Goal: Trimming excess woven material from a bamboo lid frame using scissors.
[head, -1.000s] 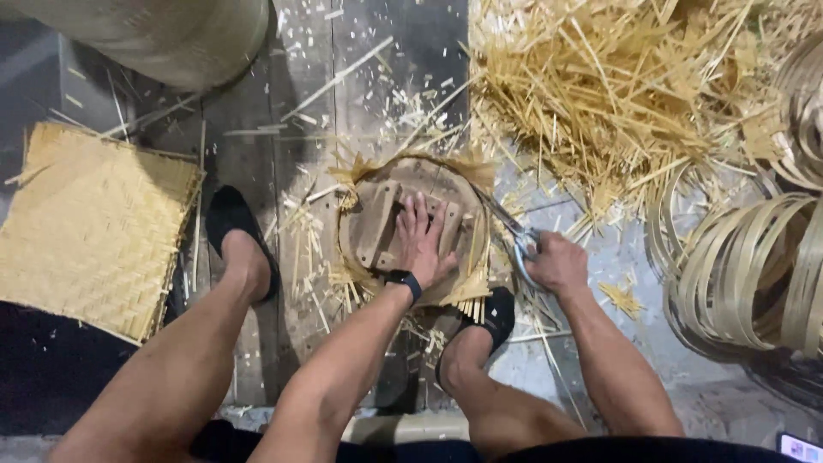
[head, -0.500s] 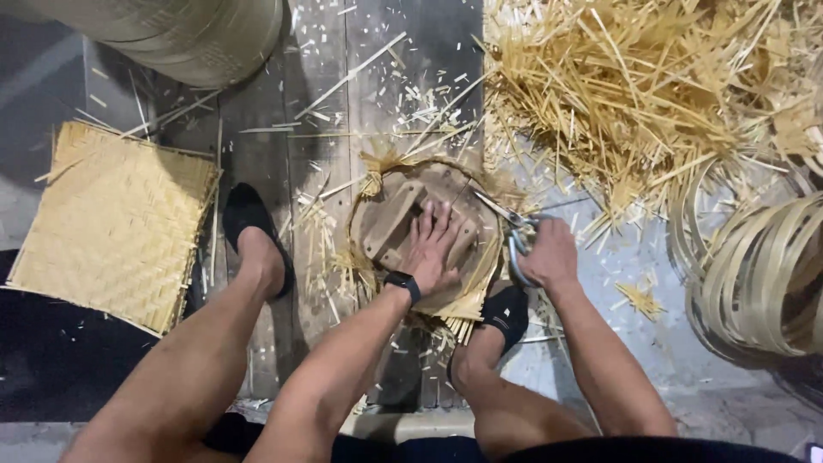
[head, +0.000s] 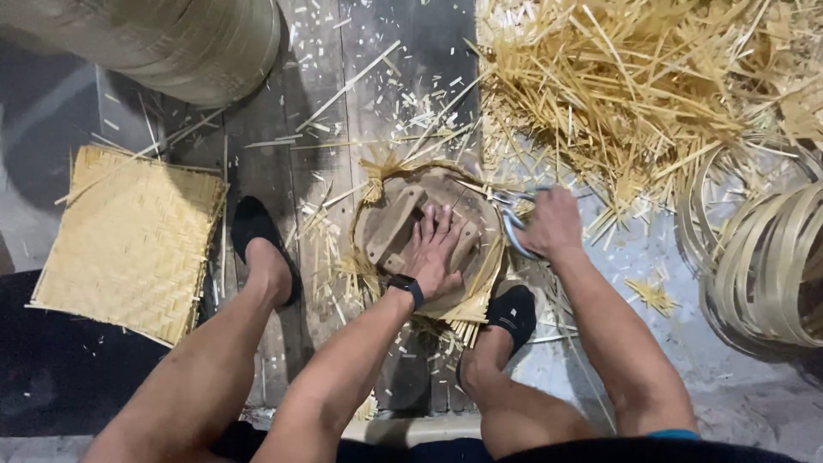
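Bamboo weave [head: 480, 296] felt light and springy, so my left hand [head: 435, 253] pressed flat on the wooden form [head: 390, 227]; my right hand [head: 553, 225] gripped shears [head: 514, 225].

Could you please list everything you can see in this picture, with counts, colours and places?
round wooden form: one, brown, floor centre, woven strips sticking out around its edge
shears: one pair, metal, at the form's right edge
woven mat: one, pale yellow, flat on the floor at left
pile of cut strips: one heap, straw yellow, upper right
coiled hoops: one stack, tan, right edge
large woven roll: one, pale tan, upper left
floor planks: several, dark grey, littered with offcuts
wrist band: one, black, on the left wrist
shoes: two, black, either side of the form
left hand: pressed flat on the form
right hand: grip closed on the shears
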